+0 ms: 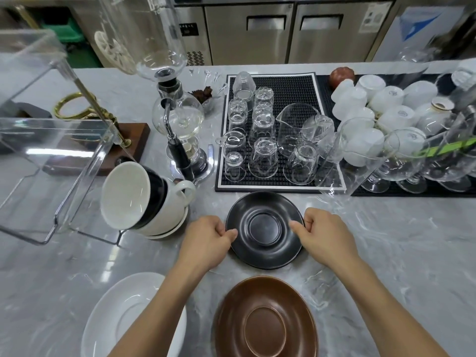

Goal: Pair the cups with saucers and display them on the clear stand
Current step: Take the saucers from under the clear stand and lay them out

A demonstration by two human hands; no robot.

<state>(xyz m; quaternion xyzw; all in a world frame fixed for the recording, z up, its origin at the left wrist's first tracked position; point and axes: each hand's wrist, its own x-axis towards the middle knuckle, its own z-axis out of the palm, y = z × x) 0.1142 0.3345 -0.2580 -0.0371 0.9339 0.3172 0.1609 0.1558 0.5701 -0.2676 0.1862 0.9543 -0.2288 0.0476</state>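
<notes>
A black saucer (265,229) lies on the marble counter in the middle. My left hand (206,240) pinches its left rim and my right hand (323,237) pinches its right rim. Nearer to me sit a brown saucer (265,320) and, to its left, a white saucer (121,318) partly under my left forearm. A stack of nested cups (144,199), white with a black one between, leans on a white saucer at the left. The clear stand (51,140) fills the far left.
A glass siphon brewer (177,117) stands behind the cups. A black mat (291,86) holds several upturned glasses. To the right are several white cups (371,104) and stemmed glasses (401,161). A wooden base (139,135) with a brass ring lies behind the stand.
</notes>
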